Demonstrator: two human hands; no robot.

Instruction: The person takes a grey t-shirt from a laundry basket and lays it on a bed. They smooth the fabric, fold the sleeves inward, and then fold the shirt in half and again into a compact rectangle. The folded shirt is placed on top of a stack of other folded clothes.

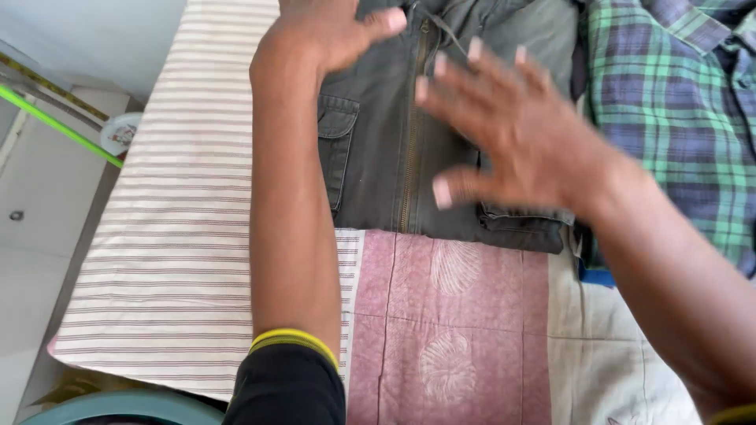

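Seen from above, a padded board runs across the view. At nine o'clock lies its striped cloth, cream with thin dark lines, and past its edge at the far left is a pale floor with a green rod slanting across it.

Next comes the left hand, at twelve o'clock. It lies flat and open, palm down, on the upper left part of a dark grey jacket, thumb pointing right toward the zip; it grips nothing. The forearm runs straight down to six o'clock, ending in a yellow band and a black sleeve.

The jacket lies folded at the centre and top, zip running up and down, a pocket at its left.

Below it, at six o'clock, is a pink patterned cloth.

The right hand, at one o'clock, is spread wide with fingers pointing left, just over the jacket's right half, blurred, holding nothing.

At three o'clock lies a green and blue checked shirt.
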